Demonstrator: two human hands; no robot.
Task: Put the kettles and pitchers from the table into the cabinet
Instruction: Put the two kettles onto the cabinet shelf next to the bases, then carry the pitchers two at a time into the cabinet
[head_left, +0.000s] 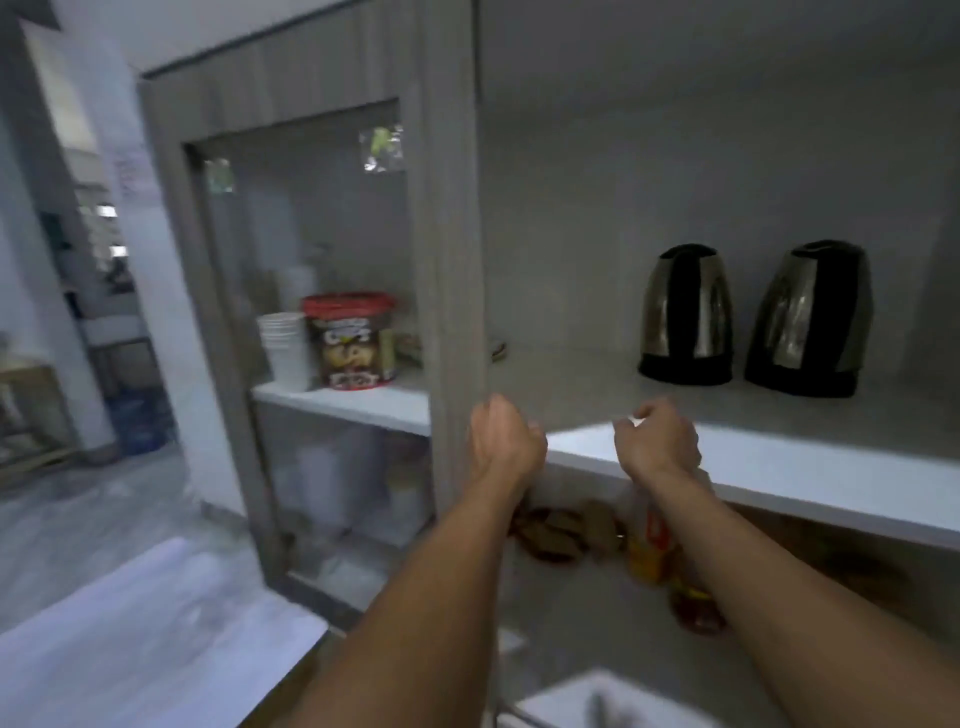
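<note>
Two steel-and-black kettles stand side by side on the cabinet's upper shelf (779, 467): one kettle (687, 317) to the left, the other kettle (809, 319) to the right. My left hand (505, 441) is closed around the edge of the grey glass-paned cabinet door (452, 260), which stands open. My right hand (657, 441) hovers in front of the shelf edge with its fingers curled and nothing in it. Both hands are below and left of the kettles.
Behind the door's glass, a stack of white cups (283, 343) and a red-lidded snack tub (350, 340) sit on the shelf. Packets and jars (654, 551) lie on the lower shelf. A white counter (145, 639) spreads at lower left.
</note>
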